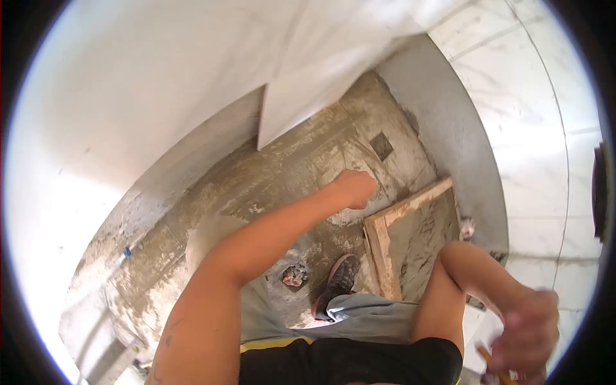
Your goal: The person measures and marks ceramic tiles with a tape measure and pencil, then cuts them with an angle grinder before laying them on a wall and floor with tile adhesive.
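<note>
My left hand (355,189) is closed in a fist over the dirty floor, with its fingers turned away from view. Whatever it grips, if anything, is hidden. Beneath and beyond it lies the stained cement floor (301,151) with a small dark square opening (381,146). Close to the fist is a wood-framed tray (377,253) with grey mortar (423,247) inside. My right hand (526,333), blurred, is raised at the lower right with its fingers curled round a thin orange-yellow object (484,352), whose kind I cannot make out.
Large white tiles (321,83) cover the left wall, and their lower edge ends above bare cement. More white tiles (526,167) line the right side above a grey cement band (443,96). A rubble lump (295,276) lies beside my shoe (340,282). A blue fitting (126,252) is at the left.
</note>
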`<state>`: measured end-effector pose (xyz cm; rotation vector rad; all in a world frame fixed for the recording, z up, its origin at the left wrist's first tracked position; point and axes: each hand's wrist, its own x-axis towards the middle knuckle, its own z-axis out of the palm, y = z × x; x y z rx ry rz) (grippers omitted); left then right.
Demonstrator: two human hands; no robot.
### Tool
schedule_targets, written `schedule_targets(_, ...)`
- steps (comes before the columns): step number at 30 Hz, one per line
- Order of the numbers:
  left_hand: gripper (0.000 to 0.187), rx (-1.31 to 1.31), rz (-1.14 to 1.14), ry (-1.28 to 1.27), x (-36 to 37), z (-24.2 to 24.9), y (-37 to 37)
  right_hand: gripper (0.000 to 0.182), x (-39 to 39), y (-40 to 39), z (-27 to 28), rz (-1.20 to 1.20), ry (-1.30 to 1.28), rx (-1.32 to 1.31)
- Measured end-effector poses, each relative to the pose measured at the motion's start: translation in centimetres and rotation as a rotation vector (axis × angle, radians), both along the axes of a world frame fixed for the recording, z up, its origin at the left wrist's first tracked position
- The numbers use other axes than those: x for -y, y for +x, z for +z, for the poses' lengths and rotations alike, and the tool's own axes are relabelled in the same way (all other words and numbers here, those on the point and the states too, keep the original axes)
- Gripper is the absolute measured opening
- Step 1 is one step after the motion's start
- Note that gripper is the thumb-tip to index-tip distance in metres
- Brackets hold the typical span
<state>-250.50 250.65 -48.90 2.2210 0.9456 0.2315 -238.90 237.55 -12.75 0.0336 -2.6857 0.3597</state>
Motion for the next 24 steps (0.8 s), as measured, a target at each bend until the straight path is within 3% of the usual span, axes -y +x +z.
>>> schedule_targets(1, 0.02, -0.043, -0.009, -0.006, 0.0, 0.5, -0.5, 0.017, 0.3, -0.8, -1.3, -0.178, 0.071, 0.083)
schedule_targets(3, 0.018, 0.007, 0.117, -0.011, -1.3, -0.9, -0.9, 0.023, -0.1, -3.8, -6.5, -0.876, -0.055, -0.248)
schedule_targets(4, 0.016, 0.058, 0.169, -0.019, -1.5, -1.4, 0.1, 0.016, -2.8, -6.6, -8.2, -0.961, -0.051, -0.427)
schedule_targets(5, 0.018, 0.139, 0.21, 0.07, -0.8, 0.9, -1.6, 0.021, -5.7, -7.4, -4.4, -0.689, -0.059, 0.017)
schedule_targets(6, 0.022, 0.262, 0.281, 0.144, -0.9, 0.4, -1.0, 0.032, -6.3, -6.8, -3.9, -0.801, -0.03, 0.191)
schedule_targets(7, 0.023, 0.282, 0.257, -0.062, -1.5, 2.7, -0.7, 0.026, -7.2, -4.6, -4.8, -0.758, -0.043, 0.095)
schedule_targets(9, 0.026, 0.602, 0.183, 0.017, -2.5, 1.7, 1.2, 0.019, -4.7, -1.8, -4.3, -0.967, -0.357, -0.057)
schedule_targets(11, 0.026, 0.666, 0.098, -0.037, -3.4, 2.1, 2.6, 0.016, 0.2, 2.1, -4.1, -1.206, -0.761, -0.353)
schedule_targets(12, 0.027, 0.583, 0.066, 0.007, -4.0, 1.3, 3.5, 0.014, 2.9, 3.2, -5.1, -1.418, -0.63, -0.382)
schedule_targets(13, 0.027, 0.512, 0.141, -0.158, -3.9, 0.9, 4.4, 0.013, 5.7, 4.2, -6.6, -1.627, -0.503, -0.395)
schedule_targets(15, 0.032, 0.548, 0.116, -0.247, -4.1, -1.7, 6.4, 0.019, 11.6, 5.5, -9.6, -1.857, -0.47, -0.346)
schedule_targets(16, 0.034, 0.629, 0.122, -0.357, -5.4, -5.3, 7.8, 0.02, 14.5, 5.4, -11.9, -1.857, -0.376, -0.43)
schedule_targets(17, 0.036, 0.634, 0.078, -0.291, -4.0, -4.6, 8.3, 0.021, 17.0, 4.8, -14.4, -1.842, -0.276, -0.5)
schedule_targets(19, 0.038, 0.565, 0.114, -0.452, -3.4, -6.5, 9.8, 0.023, 20.2, 3.3, -18.7, -1.785, 0.071, -0.393)
schedule_targets(21, 0.036, 0.544, 0.099, -0.324, -5.3, -12.3, 11.5, 0.021, 22.0, 1.7, -18.3, -1.928, -0.023, -0.641)
schedule_targets(23, 0.03, 0.369, 0.051, -0.046, -3.4, -11.8, 11.4, 0.014, 23.0, 2.0, -20.3, -1.965, 0.023, -0.668)
schedule_targets(24, 0.028, 0.335, 0.011, 0.057, -4.0, -12.9, 11.1, 0.015, 23.3, 2.8, -22.2, -1.98, 0.04, -0.559)
